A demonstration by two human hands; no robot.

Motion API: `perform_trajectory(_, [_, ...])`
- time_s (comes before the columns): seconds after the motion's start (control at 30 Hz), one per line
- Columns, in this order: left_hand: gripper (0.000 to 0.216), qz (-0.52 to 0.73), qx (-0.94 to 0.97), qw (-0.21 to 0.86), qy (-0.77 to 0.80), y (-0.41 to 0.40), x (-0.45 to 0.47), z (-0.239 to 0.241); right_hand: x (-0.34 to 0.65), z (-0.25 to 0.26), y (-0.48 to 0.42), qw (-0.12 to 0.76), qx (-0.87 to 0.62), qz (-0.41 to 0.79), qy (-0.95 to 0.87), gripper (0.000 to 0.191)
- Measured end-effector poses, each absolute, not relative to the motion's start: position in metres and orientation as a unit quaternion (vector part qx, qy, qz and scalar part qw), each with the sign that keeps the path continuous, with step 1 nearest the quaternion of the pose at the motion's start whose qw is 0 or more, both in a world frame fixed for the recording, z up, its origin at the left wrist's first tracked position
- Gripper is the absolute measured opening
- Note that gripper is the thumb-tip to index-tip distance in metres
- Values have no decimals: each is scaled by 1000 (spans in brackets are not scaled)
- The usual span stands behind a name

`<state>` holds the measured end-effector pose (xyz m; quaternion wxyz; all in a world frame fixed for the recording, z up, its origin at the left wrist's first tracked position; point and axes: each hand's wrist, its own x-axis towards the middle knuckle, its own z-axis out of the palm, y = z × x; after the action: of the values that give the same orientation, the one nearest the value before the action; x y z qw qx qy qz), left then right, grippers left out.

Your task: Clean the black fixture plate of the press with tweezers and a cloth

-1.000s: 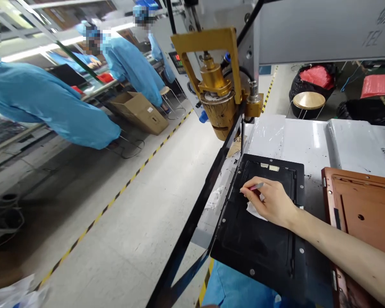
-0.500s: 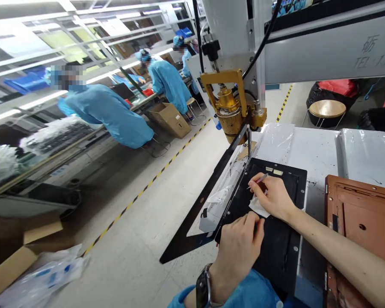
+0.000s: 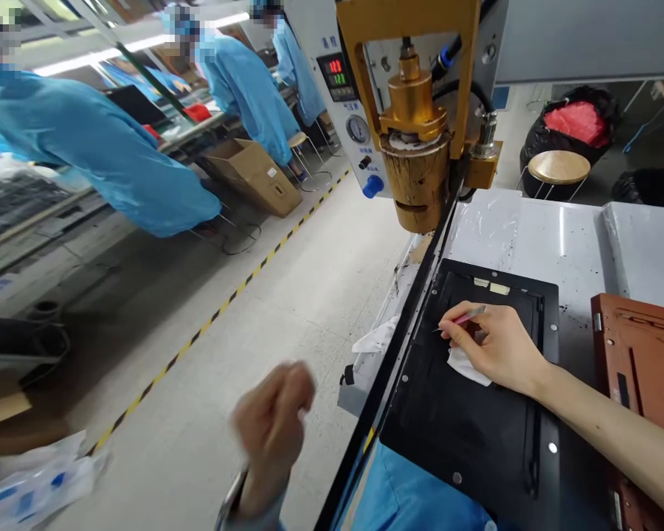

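My right hand (image 3: 498, 346) rests on a black flat fixture plate (image 3: 476, 420) on the white bench. Its fingers pinch a thin pink-and-silver tool (image 3: 465, 318) whose tip touches the plate, and a white wipe (image 3: 468, 366) lies tucked under the palm. My left hand (image 3: 271, 428) hangs in the air off the bench's left edge, blurred by motion, fingers curled loosely; I cannot make out anything in it. A black thin frame (image 3: 398, 324) leans along the plate's left side.
A gold press head with a wooden block (image 3: 417, 181) hangs above the plate's far end. A brown fixture (image 3: 642, 354) lies to the right. Several people in blue gowns (image 3: 99, 162) work at benches across the aisle, beside a cardboard box (image 3: 254, 177).
My left hand has lifted off the black plate and swung left, out over the floor. The camera has shifted; my right hand keeps the tool on the plate.
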<state>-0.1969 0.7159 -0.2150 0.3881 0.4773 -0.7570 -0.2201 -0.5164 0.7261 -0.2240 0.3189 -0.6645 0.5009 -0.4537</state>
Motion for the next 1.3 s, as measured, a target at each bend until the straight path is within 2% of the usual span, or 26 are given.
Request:
perform_trajectory(0.13, [29,-379,379,296,-790,650,-243,-230,-514,-224,725,286,-686,-455,490,33])
perform_trajectory(0.27, [12,-435,287,290,-803,625,-291,-227,-513,-224,724,247,-716,-448,474,26])
perform_trajectory(0.5, [25,-426,267,335,-797,623,-318,-242,-508,-225,723,220,-735,-448,459,23])
perform_trajectory(0.6, [20,-409,264,347,-802,624,-318,-247,-508,-226,722,215,-738,-447,458,18])
perform_trajectory(0.77, [14,-397,255,358,-806,627,-318,-247,-508,-227,722,208,-741,-445,457,23])
perform_trajectory(1.13, [18,-417,275,331,-800,627,-313,-252,-512,-225,715,288,-684,-456,490,30])
perform_trajectory(1.3, [17,-422,283,329,-796,628,-312,-252,-512,-222,716,291,-686,-454,489,31])
